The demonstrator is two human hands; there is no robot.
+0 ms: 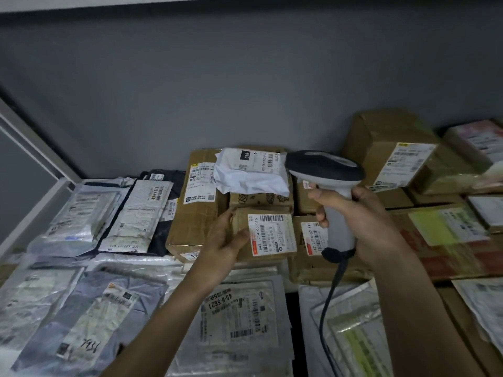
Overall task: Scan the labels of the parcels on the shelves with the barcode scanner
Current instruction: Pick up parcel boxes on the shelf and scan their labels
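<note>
Barcode scanner (326, 170): corded, grey handle, dark head; gripped upright in right hand (373, 227), fingers curled round the handle, head turned left and away, raised above the stacked boxes. Small brown carton (242, 227): lying among the boxes at centre, white label (272, 234) face-up, barcode lines running along its far edge; held at its near-left corner by left hand (226, 240), thumb on top, fingers curled at the side. Label: just left of and below the scanner handle, nearer the left hand. Judged next: head to tip down and leftward onto that label. Poly mailers (81, 213): flat on the shelf, left and front.
</note>
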